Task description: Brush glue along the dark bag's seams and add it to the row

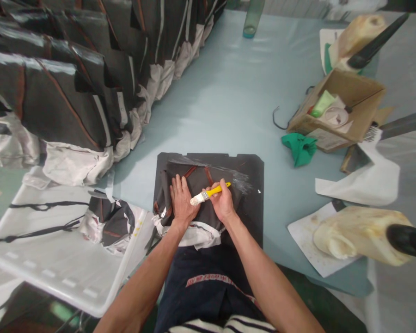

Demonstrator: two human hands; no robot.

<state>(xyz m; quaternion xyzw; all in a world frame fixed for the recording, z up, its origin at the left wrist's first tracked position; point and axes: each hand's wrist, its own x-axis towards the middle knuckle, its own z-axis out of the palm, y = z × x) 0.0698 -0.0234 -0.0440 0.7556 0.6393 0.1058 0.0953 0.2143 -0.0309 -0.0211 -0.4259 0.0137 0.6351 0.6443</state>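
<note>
A dark grey fabric bag piece [208, 210] with reddish-brown strips and a pale lining [201, 235] lies on a black board [253, 212] in front of me. My left hand [183, 200] rests flat on the fabric, fingers stretched out. Held in my right hand [223, 202] is a paintbrush [213, 190] with a yellow handle. Its whitish bristles point left, close beside my left hand; whether they touch the fabric I cannot tell. White smears mark the board and the fabric's far edge.
Rows of similar grey pieces [62, 97] stand at the left. A white tray [55, 249] holds another piece. On the right are a cardboard box [360, 97], a green cloth [300, 149] and a stained plastic jug [364, 233]. A bottle [253, 21] stands at the back.
</note>
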